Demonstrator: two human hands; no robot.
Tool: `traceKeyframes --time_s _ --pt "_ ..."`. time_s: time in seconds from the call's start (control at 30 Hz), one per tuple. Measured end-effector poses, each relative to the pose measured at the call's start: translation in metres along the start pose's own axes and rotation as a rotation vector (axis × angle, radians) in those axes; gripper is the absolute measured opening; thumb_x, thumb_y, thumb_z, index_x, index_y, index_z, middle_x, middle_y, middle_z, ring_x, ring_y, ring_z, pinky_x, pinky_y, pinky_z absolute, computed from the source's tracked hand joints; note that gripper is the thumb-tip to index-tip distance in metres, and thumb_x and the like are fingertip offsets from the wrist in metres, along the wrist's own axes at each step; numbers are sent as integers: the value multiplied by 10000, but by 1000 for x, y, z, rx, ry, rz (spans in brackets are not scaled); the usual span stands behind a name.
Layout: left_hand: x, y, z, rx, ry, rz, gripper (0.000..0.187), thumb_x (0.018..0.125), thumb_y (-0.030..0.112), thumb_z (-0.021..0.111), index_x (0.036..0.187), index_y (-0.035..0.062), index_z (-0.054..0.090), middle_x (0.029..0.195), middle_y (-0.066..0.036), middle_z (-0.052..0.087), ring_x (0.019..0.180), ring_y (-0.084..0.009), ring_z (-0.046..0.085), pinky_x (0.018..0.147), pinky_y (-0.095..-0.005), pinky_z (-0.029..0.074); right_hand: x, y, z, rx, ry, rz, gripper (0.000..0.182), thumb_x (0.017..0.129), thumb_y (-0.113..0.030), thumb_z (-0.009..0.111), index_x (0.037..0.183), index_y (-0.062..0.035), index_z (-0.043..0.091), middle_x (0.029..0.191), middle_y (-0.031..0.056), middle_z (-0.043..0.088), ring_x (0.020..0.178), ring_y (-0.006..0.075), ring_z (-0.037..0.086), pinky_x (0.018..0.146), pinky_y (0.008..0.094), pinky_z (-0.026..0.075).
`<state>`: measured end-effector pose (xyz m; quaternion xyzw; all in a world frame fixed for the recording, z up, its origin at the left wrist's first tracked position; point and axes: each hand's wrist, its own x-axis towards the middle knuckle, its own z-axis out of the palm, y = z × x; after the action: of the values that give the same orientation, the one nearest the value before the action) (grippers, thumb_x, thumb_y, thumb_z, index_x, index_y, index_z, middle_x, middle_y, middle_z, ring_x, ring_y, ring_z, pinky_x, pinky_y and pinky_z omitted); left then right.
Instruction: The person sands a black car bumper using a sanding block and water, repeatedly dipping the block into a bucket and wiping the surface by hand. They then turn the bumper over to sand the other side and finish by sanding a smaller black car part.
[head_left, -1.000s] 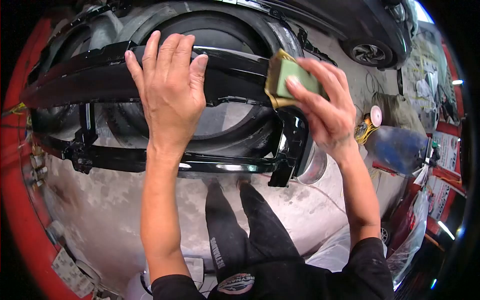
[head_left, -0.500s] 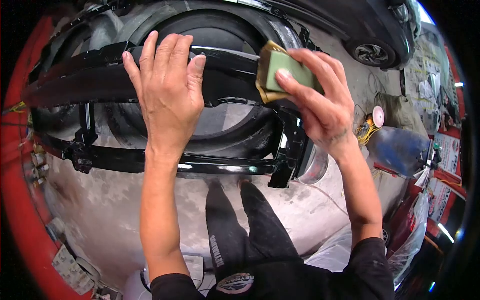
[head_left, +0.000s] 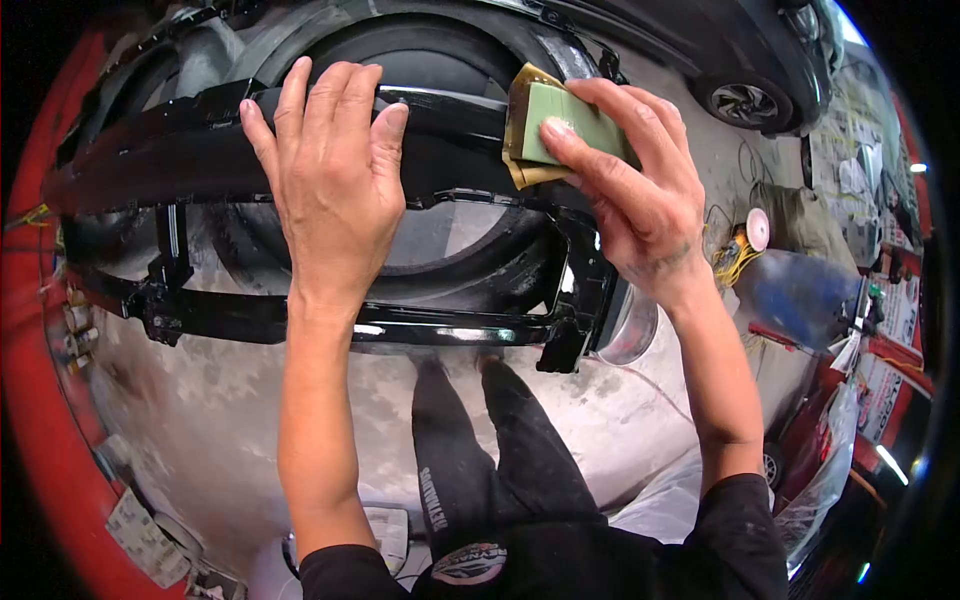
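A glossy black car bumper [head_left: 455, 165] stretches across the upper part of the head view, with openings and a lower black strip. My left hand [head_left: 335, 180] lies on its upper bar, fingers extended and the thumb apart, holding nothing. In my right hand [head_left: 650, 190] is a green sanding block [head_left: 570, 125] with brownish sandpaper [head_left: 518, 125] folded round its edge. Thumb and fingers grip the block at the right end of the upper bar. The block hides the surface beneath it, so contact cannot be made out exactly.
A dark car [head_left: 720, 60] stands at the top right. Behind the bumper is a large round black part [head_left: 420, 70]. A metal bucket [head_left: 632, 330] sits near the bumper's right end. Yellow cord [head_left: 740, 262] and a blue-stained container [head_left: 795, 300] are farther right.
My right hand has shifted slightly left and up with the sanding block, which is turned a little. My left hand has stayed almost in place on the bumper.
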<state>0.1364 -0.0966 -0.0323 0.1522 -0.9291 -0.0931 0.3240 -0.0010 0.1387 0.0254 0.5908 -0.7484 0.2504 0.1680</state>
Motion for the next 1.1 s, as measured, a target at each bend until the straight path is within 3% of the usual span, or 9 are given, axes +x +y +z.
traceKeyframes --time_s 0.17,0.37,0.43,0.73,0.83,1.1 --pt "0 -1 0 -8 9 -9 407 1151 390 545 1409 114 695 1445 -63 676 1522 -349 482 1303 -690 156 -18 -2 -7 60 -9 43 511 767 -18 801 1253 -175 804 1369 142 688 1200 390 648 1005 490 550" --pt "-1 0 0 -7 9 -11 408 1150 392 546 1411 118 699 1447 -58 676 1531 -337 475 1309 -688 144 -6 6 -16 -109 131 71 464 799 -21 814 1247 -142 825 1350 184 703 1189 395 668 1015 475 555" --pt "-1 1 1 -18 46 17 370 1094 332 647 1355 78 712 1398 -85 683 1484 -382 503 1275 -732 207 -23 3 -22 -112 103 85 456 805 -29 812 1250 -124 825 1354 202 704 1182 395 674 1022 473 552" --pt "1 3 -1 -24 37 17 364 1087 320 656 1352 77 710 1398 -85 682 1479 -381 505 1272 -723 216 -16 -5 -4 -6 35 71 517 777 -18 810 1267 -183 813 1373 173 699 1195 401 659 1019 479 541" --pt "-1 2 -1 -20 19 -18 400 1148 384 551 1405 113 695 1446 -63 676 1524 -343 482 1307 -684 156 -19 -3 -7 20 14 101 527 773 -3 813 1264 -196 812 1406 149 686 1223 394 646 1026 480 540" --pt "-2 1 -2 -15 2 -20 404 1150 392 547 1402 114 696 1451 -62 674 1529 -344 475 1307 -681 152 -17 6 -13 13 -54 64 528 786 -11 795 1284 -186 796 1395 156 689 1221 414 647 1023 497 543"
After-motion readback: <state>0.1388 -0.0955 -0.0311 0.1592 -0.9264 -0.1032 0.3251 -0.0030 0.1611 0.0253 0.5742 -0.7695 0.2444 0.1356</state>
